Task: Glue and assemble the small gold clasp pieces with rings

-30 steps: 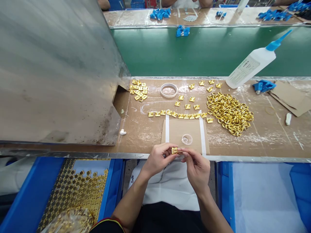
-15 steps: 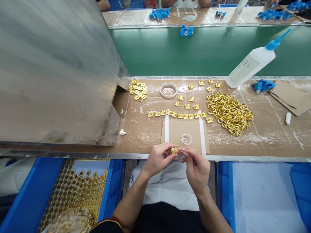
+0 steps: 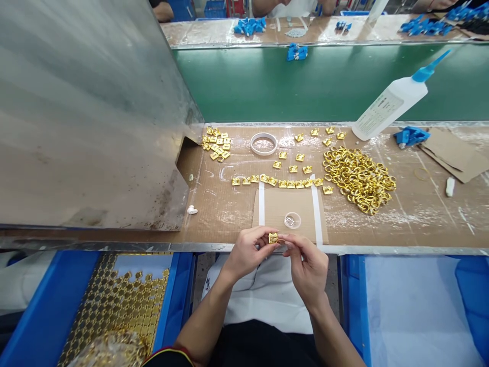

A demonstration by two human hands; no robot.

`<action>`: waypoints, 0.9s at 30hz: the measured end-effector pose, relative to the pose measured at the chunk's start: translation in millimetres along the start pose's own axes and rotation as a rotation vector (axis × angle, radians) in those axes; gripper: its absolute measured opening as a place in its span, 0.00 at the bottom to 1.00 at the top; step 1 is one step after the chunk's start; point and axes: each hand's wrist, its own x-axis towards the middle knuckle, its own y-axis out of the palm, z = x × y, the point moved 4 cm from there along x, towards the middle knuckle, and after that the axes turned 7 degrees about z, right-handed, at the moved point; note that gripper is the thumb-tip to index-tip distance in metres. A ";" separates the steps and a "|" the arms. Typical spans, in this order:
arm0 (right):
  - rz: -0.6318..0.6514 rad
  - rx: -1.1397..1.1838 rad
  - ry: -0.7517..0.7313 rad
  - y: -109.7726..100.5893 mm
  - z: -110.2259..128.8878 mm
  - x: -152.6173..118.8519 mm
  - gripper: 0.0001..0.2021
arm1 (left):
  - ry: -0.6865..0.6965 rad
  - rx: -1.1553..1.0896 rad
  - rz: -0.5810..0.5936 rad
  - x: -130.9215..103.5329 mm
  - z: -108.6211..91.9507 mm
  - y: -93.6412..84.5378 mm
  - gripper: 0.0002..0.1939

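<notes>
Small square gold-coloured metal piece (image 3: 272,238) up in the hands, just over the near edge of the cardboard-covered table (image 3: 221,219). Left hand (image 3: 247,250): grip closed by thumb and fingers about the piece, pinching it. Right hand (image 3: 310,265): grip pinching a thin, stick-like tool (image 3: 281,239), its tip at or very near the piece; actual contact too small to tell.

Just beyond the fingers, a clear round shallow dish (image 3: 300,220) on a brown cardboard sheet (image 3: 271,211). Past that, a row of similar gold pieces (image 3: 282,184); to its right, a heap of gold-coloured rings (image 3: 359,178).

Risks, as judged: smooth, tiny piece could slip if the left pinch loosens or the tool presses off-centre; tip could skid on the shiny metal. Dish sits close; a forward nudge of the knuckles could shift it.

Against a second ago: both hands much the same, pinch kept. Blue bundle (image 3: 297,52) on the flat green surface (image 3: 237,86) now lies further right. View slightly shifted.
</notes>
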 end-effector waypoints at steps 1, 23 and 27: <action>-0.001 0.006 0.004 0.0 0.0 0.1 0.10 | 0.000 0.002 0.000 -0.2 0.2 0.1 0.13; -0.063 -0.380 -0.122 -25.8 -24.5 35.0 0.10 | -0.019 -0.026 -0.035 -1.9 0.5 -1.0 0.12; -0.028 -0.354 -0.090 -24.2 -26.0 33.9 0.10 | -0.009 -0.005 -0.036 -2.0 0.0 -1.0 0.11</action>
